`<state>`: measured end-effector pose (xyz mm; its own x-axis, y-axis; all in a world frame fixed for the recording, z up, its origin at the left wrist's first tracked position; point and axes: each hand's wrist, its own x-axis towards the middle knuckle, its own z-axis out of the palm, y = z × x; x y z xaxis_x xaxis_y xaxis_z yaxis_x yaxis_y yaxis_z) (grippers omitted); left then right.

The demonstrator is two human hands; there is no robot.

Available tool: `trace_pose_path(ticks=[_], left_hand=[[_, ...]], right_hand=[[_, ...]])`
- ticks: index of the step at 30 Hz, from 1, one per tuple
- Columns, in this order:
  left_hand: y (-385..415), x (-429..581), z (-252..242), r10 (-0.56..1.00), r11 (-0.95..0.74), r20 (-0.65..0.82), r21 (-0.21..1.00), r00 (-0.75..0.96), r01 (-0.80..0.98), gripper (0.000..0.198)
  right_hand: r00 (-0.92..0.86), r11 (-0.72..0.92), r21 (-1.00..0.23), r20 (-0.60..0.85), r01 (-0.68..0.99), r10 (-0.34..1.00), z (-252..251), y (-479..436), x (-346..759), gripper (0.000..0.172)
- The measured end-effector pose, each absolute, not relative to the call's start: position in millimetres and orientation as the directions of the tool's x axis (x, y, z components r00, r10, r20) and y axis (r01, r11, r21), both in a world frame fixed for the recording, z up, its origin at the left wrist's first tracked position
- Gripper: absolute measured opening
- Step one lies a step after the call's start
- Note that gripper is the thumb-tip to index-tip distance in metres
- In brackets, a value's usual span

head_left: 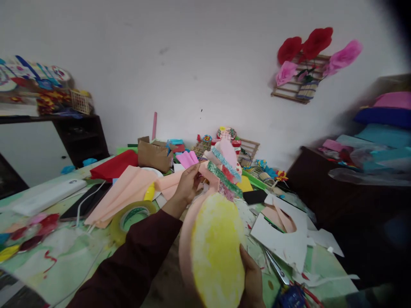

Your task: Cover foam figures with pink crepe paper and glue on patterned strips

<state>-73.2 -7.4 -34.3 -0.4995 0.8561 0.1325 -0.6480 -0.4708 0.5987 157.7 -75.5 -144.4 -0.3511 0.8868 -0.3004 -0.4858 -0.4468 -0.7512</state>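
Observation:
A paper craft piece (219, 248) stands tilted in front of me. It has a yellow, sponge-textured oval face and a peach-coloured side wall. My right hand (252, 280) grips the oval's lower right edge, its thumb lying along the rim. At the piece's narrow upper end, my left hand (189, 184) has its fingers closed on the peach paper; the fingertips are partly hidden. Glittery strips (221, 175) in green, pink, red and light blue show just beyond that end. I cannot tell whether they are joined to the piece.
A tape roll (116, 229) and peach crepe paper (118, 192) lie left, beside a dark phone (85, 203) and a white device (51, 196). Cut white board (282, 239) and scissors (276, 265) are right. A cardboard box (154, 156) stands behind, near the wall.

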Motion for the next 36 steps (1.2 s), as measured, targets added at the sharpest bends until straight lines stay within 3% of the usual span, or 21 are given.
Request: trace_pose_path(ticks=[3,6,9,12,16,21,28,36], left_hand=[[-12.5,-80.0,-29.3,0.882,-0.402,0.084,0.648,-0.463,-0.647,0.002],[-16.4,-85.2,-25.3,0.9,-0.35,0.051,0.676,-0.432,-0.649,0.003],[-19.0,-87.8,-23.1,0.907,-0.327,0.034,0.687,-0.421,-0.649,0.009],[-20.9,-87.7,-21.3,0.905,-0.325,0.025,0.685,-0.425,-0.652,0.015],[-22.9,-84.7,-17.7,0.906,-0.325,0.023,0.675,-0.422,-0.662,0.017],[-26.5,-81.6,-14.1,0.937,-0.29,0.05,0.665,-0.346,-0.688,0.045],[-24.9,-80.6,-18.1,0.898,-0.381,0.099,0.66,-0.428,-0.648,0.02],[-23.5,-81.7,-19.8,0.916,-0.347,0.081,0.65,-0.393,-0.676,0.021]], right_hand=[[-0.246,-0.454,-0.735,-0.382,-0.503,0.891,-142.5,-74.5,162.9,0.055],[-0.121,-0.316,-0.818,-0.295,-0.48,0.948,-142.6,-70.5,170.0,0.075],[-0.092,-0.203,-0.874,-0.181,-0.442,0.979,-142.7,-67.1,175.6,0.082],[-0.09,-0.161,-0.891,-0.136,-0.425,0.987,-144.9,-66.2,178.1,0.082],[-0.129,-0.244,-0.857,-0.207,-0.454,0.97,-150.1,-67.0,178.5,0.083],[-0.095,-0.189,-0.862,-0.163,-0.47,0.982,-139.9,-73.0,172.5,0.084],[-0.037,-0.055,-0.875,-0.043,-0.481,0.998,-118.9,-82.1,162.8,0.08],[-0.046,0.034,-0.925,0.055,-0.378,0.997,-131.1,-76.8,168.0,0.054]])
